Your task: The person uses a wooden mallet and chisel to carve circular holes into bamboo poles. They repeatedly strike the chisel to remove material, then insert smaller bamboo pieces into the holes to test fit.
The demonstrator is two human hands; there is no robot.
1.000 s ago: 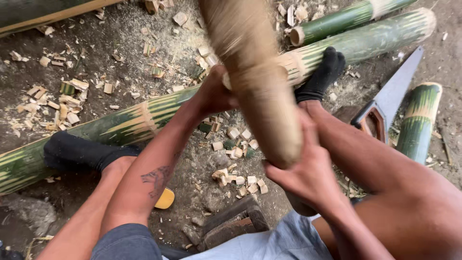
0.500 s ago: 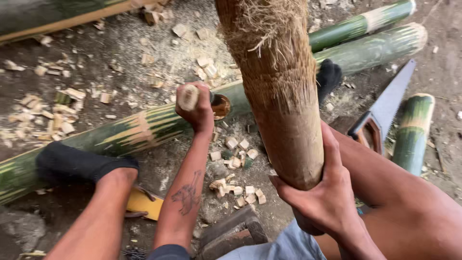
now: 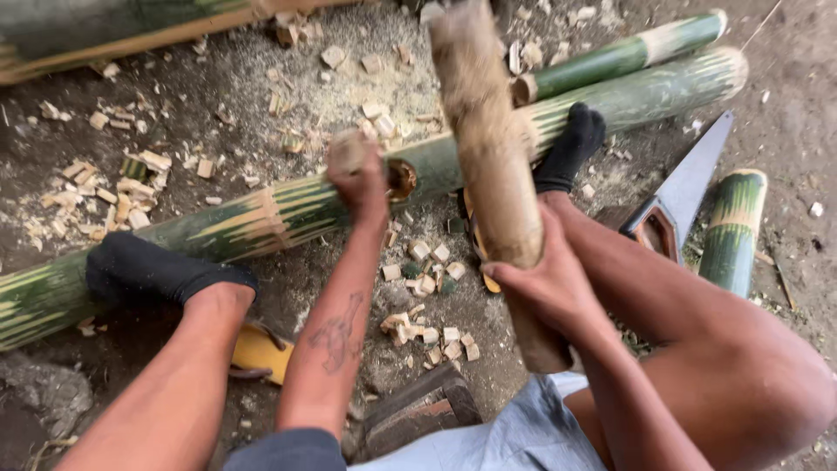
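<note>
Bamboo pole (image 3: 261, 218): smooth green skin, slightly glossy, yellow-streaked. Mallet (image 3: 493, 166): raw wood, rough and fibrous, matt. Saw (image 3: 689, 187): dull grey metal blade. Socks (image 3: 157, 270): black knitted cloth. Chips (image 3: 427, 331): pale cut wood. Ground (image 3: 802, 105): matt, dusted earth.

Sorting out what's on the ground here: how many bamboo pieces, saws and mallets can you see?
Long green bamboo pole under the left hand and feet: 1
Other green bamboo pieces: 3
Hand saw: 1
Wooden mallet in the right hand: 1
Total: 6
</note>
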